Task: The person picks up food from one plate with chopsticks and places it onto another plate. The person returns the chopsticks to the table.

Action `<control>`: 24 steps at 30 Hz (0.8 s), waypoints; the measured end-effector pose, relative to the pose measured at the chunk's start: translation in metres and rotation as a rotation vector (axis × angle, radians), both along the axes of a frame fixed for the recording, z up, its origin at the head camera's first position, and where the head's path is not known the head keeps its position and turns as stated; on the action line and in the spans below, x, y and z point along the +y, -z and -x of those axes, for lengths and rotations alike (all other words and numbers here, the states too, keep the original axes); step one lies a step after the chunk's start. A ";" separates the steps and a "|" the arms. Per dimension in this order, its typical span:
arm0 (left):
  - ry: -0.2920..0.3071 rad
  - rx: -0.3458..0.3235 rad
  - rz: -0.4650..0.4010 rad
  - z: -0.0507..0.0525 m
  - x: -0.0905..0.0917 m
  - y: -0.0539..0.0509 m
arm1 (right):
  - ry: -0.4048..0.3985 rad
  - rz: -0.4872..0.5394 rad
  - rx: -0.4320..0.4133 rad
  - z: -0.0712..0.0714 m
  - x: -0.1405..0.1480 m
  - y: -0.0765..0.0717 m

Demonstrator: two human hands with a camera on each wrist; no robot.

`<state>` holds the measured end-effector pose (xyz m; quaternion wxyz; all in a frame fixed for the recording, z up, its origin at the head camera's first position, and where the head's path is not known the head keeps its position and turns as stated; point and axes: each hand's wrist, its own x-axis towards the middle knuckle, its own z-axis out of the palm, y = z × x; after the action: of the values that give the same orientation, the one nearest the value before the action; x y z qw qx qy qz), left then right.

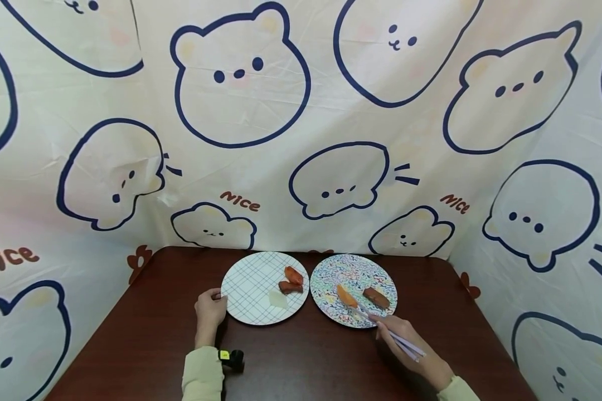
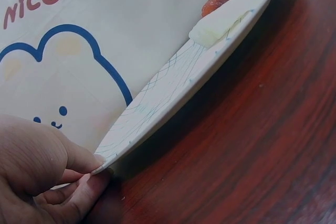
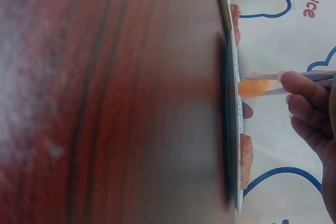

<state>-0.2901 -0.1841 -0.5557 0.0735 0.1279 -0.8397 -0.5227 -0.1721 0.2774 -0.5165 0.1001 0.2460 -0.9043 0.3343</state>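
Observation:
My left hand point(image 1: 210, 313) pinches the left rim of a white plate with a blue grid pattern point(image 1: 246, 289). In the left wrist view the thumb is on top of the rim and fingers are underneath. A red-orange food piece point(image 1: 294, 275), a brown-red piece point(image 1: 290, 287) and a pale slice point(image 1: 278, 299) lie on its right side. My right hand point(image 1: 415, 346) holds a pair of pale purple chopsticks point(image 1: 405, 345) over a multicoloured speckled plate point(image 1: 326, 275). Their tips are around an orange piece point(image 3: 256, 84) at that plate. A brown piece point(image 1: 376, 298) lies right of it.
Both plates stand side by side, rims almost touching, toward the back of a dark brown table point(image 1: 291, 362). A pale cloth point(image 1: 331, 122) with bear drawings hangs behind and at both sides. A black device point(image 1: 233, 361) is strapped at the left wrist.

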 end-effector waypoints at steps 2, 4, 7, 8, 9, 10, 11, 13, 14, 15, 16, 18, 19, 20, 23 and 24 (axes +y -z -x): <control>0.000 0.000 0.001 0.000 0.000 0.000 | 0.006 -0.018 0.022 0.001 -0.001 0.001; -0.002 0.000 0.002 0.000 0.000 0.000 | 0.017 -0.035 0.041 0.002 -0.001 0.004; -0.001 -0.003 -0.004 -0.001 0.000 0.000 | 0.004 -0.046 0.056 0.005 -0.003 0.006; 0.000 -0.003 -0.005 -0.001 0.000 0.000 | -0.002 -0.058 0.064 0.005 -0.004 0.007; 0.001 -0.005 -0.006 -0.001 0.000 0.000 | -0.012 -0.076 0.078 0.006 -0.004 0.008; 0.002 -0.006 -0.007 -0.001 0.000 0.000 | -0.022 -0.097 0.095 0.007 -0.005 0.008; 0.005 -0.007 -0.008 -0.001 0.000 0.001 | -0.031 -0.123 0.111 0.008 -0.006 0.009; 0.009 -0.009 -0.006 -0.002 0.000 0.001 | -0.048 -0.165 0.151 0.008 -0.007 0.009; 0.010 -0.009 -0.006 -0.002 0.000 0.001 | -0.052 -0.177 0.166 0.009 -0.008 0.009; 0.011 -0.009 -0.007 -0.002 0.000 0.001 | -0.062 -0.181 0.185 0.010 -0.009 0.008; 0.012 -0.009 -0.007 -0.002 0.000 0.001 | -0.075 -0.173 0.208 0.011 -0.009 0.008; 0.015 -0.008 -0.008 -0.003 0.000 0.000 | -0.107 -0.144 0.259 0.013 -0.009 0.006; 0.015 -0.008 -0.008 -0.002 0.000 0.000 | -0.126 -0.130 0.288 0.014 -0.010 0.006; 0.015 -0.009 -0.008 -0.002 0.000 0.000 | -0.148 -0.114 0.317 0.015 -0.010 0.005; 0.015 -0.008 -0.008 -0.002 -0.001 0.000 | -0.205 -0.105 0.407 0.016 -0.010 0.002; 0.016 -0.007 -0.008 -0.002 -0.001 0.000 | -0.221 -0.113 0.427 0.017 -0.011 0.001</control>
<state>-0.2885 -0.1856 -0.5553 0.0659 0.1235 -0.8389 -0.5260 -0.1892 0.2665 -0.5172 0.2379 0.4136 -0.8475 0.2326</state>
